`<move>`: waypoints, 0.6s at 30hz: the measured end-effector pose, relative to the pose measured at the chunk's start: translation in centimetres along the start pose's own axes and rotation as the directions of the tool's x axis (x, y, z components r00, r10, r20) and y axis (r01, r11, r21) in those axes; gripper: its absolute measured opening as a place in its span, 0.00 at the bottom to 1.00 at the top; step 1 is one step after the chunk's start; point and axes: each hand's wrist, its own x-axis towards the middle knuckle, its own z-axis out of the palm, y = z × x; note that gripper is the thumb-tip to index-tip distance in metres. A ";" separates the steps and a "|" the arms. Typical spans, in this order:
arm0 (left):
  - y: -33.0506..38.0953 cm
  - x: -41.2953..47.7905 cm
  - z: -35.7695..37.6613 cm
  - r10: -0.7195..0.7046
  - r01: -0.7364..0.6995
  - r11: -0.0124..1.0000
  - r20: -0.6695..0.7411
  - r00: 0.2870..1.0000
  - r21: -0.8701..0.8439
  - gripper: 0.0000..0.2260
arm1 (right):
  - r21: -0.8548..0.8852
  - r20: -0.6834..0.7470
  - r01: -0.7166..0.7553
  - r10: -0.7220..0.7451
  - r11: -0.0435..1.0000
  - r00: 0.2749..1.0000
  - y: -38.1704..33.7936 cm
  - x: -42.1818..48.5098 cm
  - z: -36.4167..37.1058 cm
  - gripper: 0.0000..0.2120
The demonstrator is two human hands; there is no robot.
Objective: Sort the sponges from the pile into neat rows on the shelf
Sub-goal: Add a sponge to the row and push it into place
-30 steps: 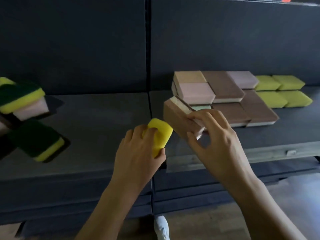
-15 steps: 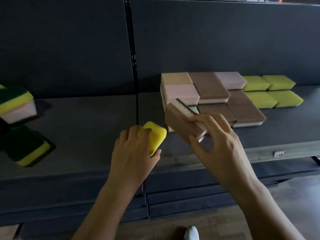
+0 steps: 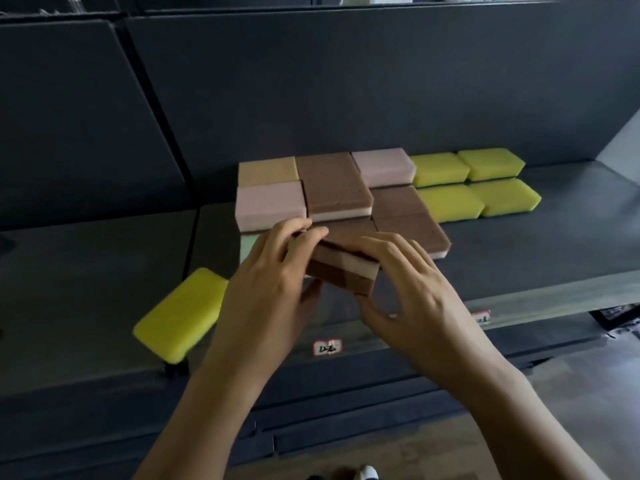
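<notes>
Both hands hold a stack of brown-and-white sponges (image 3: 343, 271) at the front of the sorted block on the dark shelf (image 3: 519, 258). My left hand (image 3: 270, 289) grips its left end, fingers on top and thumb under. My right hand (image 3: 412, 292) grips its right end the same way. Behind them lie rows of tan, pink (image 3: 270, 206) and brown sponges (image 3: 334, 185), then several yellow-green sponges (image 3: 474, 181) to the right. One loose yellow sponge (image 3: 180, 313) lies alone on the shelf left of my left hand.
A dark back panel (image 3: 346, 81) closes the shelf behind the rows. Two small white labels (image 3: 327, 347) are stuck on the shelf's front edge. A lower shelf and a wooden floor (image 3: 571, 403) show beneath.
My left hand let go of the yellow sponge, which now lies on the shelf, and joined my right hand on the brown sponge stack. The view swung right, so the left pile left the frame.
</notes>
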 end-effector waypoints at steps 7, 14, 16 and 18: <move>3.0 1.9 2.7 0.035 -0.035 0.999 0.017 0.999 0.016 0.23 | 0.104 0.035 -0.037 0.033 0.994 0.999 4.2 -0.4 -2.9 0.27; 3.9 3.2 3.5 0.008 -0.008 1.000 -0.003 1.000 0.010 0.28 | 0.205 -0.010 -0.038 0.040 0.978 0.999 6.7 0.4 -3.7 0.26; 4.1 3.5 3.7 0.028 -0.028 1.000 0.021 0.999 0.012 0.30 | 0.256 -0.024 -0.067 0.076 0.964 0.997 7.3 0.8 -3.8 0.23; 4.0 3.7 4.1 0.059 -0.061 0.998 0.065 0.996 0.025 0.32 | 0.308 -0.018 -0.105 0.116 0.945 0.993 7.8 1.1 -3.9 0.21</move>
